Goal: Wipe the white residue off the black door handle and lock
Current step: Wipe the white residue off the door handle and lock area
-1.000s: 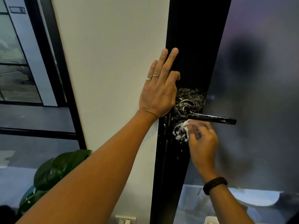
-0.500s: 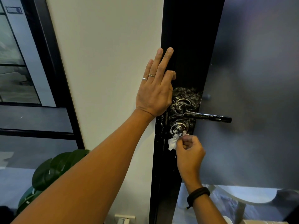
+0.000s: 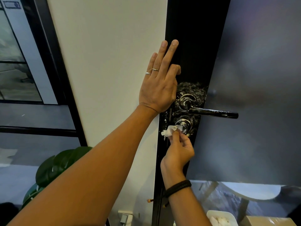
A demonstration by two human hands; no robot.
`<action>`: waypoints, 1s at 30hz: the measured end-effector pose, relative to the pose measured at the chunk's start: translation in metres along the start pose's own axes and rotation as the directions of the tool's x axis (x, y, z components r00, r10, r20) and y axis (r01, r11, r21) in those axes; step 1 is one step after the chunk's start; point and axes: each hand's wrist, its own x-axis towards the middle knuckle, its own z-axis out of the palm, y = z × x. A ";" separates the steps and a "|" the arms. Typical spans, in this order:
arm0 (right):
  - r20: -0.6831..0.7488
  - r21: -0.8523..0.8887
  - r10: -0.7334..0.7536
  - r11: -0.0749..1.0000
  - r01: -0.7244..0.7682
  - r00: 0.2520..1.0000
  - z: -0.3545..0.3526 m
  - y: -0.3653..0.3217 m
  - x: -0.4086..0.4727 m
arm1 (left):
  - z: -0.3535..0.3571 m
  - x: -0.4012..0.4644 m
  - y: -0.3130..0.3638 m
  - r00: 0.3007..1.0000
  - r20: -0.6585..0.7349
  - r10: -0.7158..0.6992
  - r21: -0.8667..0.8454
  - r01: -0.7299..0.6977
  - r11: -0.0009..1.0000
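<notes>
A black lever door handle (image 3: 213, 112) sticks out to the right from the black door frame (image 3: 192, 46). White residue is smeared around its round base and on the lever. Below it sits the round lock (image 3: 184, 123), also streaked white. My right hand (image 3: 178, 150) pinches a crumpled white tissue (image 3: 170, 130) against the lock's lower left edge. My left hand (image 3: 158, 84) lies flat with fingers spread, pressed on the white wall and the frame edge just left of the handle.
A frosted grey glass door panel (image 3: 260, 95) fills the right side. A green leafy plant (image 3: 53, 167) stands at the lower left. A white container (image 3: 219, 216) with tissues and a wall socket (image 3: 124, 216) sit low near the frame.
My right hand with the tissue dropped from just under the handle lever to the lock's lower edge. The lock now shows less white. My left hand stayed put.
</notes>
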 end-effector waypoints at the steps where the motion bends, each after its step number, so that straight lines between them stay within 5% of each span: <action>1: -0.004 0.028 0.025 0.999 -0.024 1.000 0.004 0.000 -0.001 | 0.000 0.000 0.000 1.000 -0.001 0.001 -0.001 -0.001 1.000; 11: -0.055 -0.072 0.051 0.996 -0.055 0.997 -0.010 0.005 0.020 | -0.002 0.000 0.000 1.000 0.002 0.002 -0.005 -0.002 1.000; 17: 0.048 -0.178 -0.008 0.984 0.016 0.999 -0.012 0.009 0.016 | -0.002 0.001 0.000 1.000 0.013 0.000 -0.002 0.000 1.000; 30: -0.029 -0.139 0.061 0.988 -0.065 0.998 -0.018 0.013 0.029 | -0.002 0.000 0.000 1.000 0.011 0.003 0.004 -0.003 1.000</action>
